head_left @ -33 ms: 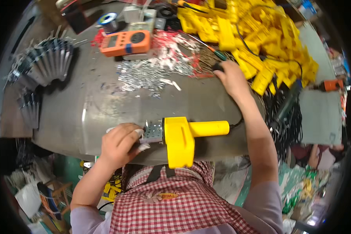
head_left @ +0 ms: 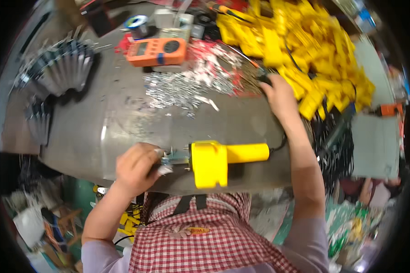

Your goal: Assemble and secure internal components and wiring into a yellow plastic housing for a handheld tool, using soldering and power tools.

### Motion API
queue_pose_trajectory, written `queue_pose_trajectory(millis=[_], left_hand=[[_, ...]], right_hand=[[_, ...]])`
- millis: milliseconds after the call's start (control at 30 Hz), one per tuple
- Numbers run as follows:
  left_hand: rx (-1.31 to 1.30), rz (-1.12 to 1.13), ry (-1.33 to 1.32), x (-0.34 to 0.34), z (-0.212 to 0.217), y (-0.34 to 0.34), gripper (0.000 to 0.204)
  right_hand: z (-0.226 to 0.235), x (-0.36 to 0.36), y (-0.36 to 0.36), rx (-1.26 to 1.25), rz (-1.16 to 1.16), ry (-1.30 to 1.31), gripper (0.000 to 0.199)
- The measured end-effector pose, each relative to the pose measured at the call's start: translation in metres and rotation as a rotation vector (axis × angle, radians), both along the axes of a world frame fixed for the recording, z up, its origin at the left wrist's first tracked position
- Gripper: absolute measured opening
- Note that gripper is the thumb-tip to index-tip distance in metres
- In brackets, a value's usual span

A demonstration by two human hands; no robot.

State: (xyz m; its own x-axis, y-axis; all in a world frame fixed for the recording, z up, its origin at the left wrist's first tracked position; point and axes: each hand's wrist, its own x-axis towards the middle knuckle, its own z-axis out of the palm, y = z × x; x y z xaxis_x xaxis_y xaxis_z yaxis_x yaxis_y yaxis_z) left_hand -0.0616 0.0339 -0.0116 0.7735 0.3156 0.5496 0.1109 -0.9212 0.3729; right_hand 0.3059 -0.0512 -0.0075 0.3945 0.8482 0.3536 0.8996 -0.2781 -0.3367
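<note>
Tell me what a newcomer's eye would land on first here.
Probably the big heap of yellow plastic parts at the bench's far right. Next comes the single yellow housing with a stick-like handle at the near edge, its metal piece held by the left hand. The orange meter also stands out toward the back, left of centre, behind scattered silvery bits.

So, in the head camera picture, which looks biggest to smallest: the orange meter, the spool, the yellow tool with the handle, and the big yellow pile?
Largest to smallest, as they look there:
1. Yellow pile
2. Yellow tool
3. Orange meter
4. Spool
</note>
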Motion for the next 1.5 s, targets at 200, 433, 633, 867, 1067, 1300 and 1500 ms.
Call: queue_pose_trajectory(millis=[200,433,633,867,1067,1300,1500], left_hand=[[-0.579,0.637,0.185,-0.079,0.017,0.059,0.029],[-0.165,0.774,-0.025,-0.103,0.005,0.029,0.018],[-0.703,0.850,0.004,-0.147,-0.023,-0.045,0.006],[-1.913,0.371,-0.703,-0.127,-0.050,-0.086,0.042],[-1.894,0.478,-0.725,-0.126,-0.063,-0.114,0.036],[-1.540,0.553,-0.450,-0.118,-0.047,-0.101,0.023],[-1.055,0.657,-0.177,-0.117,-0.038,-0.090,0.024]], right_hand=[[0.070,-0.082,0.087,-0.093,0.194,-0.017,0.032],[0.072,-0.088,0.180,-0.186,0.479,-0.456,0.023],[0.084,-0.105,0.215,-0.417,0.537,-0.591,0.017],[0.081,-0.081,0.231,-0.485,0.565,-0.659,0.019],[0.016,-0.252,0.059,-0.030,0.895,-0.032,0.016],[-0.006,-0.299,0.008,-0.173,1.012,0.349,0.018],[-0.006,-0.300,0.008,-0.178,0.977,0.334,0.014]])
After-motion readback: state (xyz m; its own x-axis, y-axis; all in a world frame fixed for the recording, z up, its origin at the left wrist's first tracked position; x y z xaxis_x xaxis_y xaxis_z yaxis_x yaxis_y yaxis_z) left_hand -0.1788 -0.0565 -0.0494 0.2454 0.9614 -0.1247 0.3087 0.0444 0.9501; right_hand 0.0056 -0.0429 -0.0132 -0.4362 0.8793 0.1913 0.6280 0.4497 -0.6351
